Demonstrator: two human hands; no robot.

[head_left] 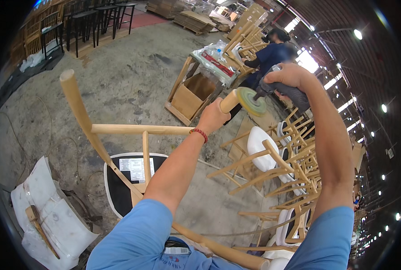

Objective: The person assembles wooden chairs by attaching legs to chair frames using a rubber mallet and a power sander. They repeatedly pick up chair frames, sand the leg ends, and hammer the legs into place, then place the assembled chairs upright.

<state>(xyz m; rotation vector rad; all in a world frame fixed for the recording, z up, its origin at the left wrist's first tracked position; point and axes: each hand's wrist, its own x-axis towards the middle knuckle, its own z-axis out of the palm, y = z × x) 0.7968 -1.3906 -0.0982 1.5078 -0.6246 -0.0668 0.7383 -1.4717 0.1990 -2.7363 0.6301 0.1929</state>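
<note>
Wood chair looks stiff and light; left hand wraps its leg end, right hand squeezes the sander.

Grey, stained concrete floor is seen throughout the workshop. Dark chairs and stools are lined up at the far left. Bare wooden chair frames are stacked at the right. A dark pitched roof is lit by round lamps and bright skylight strips.
</note>
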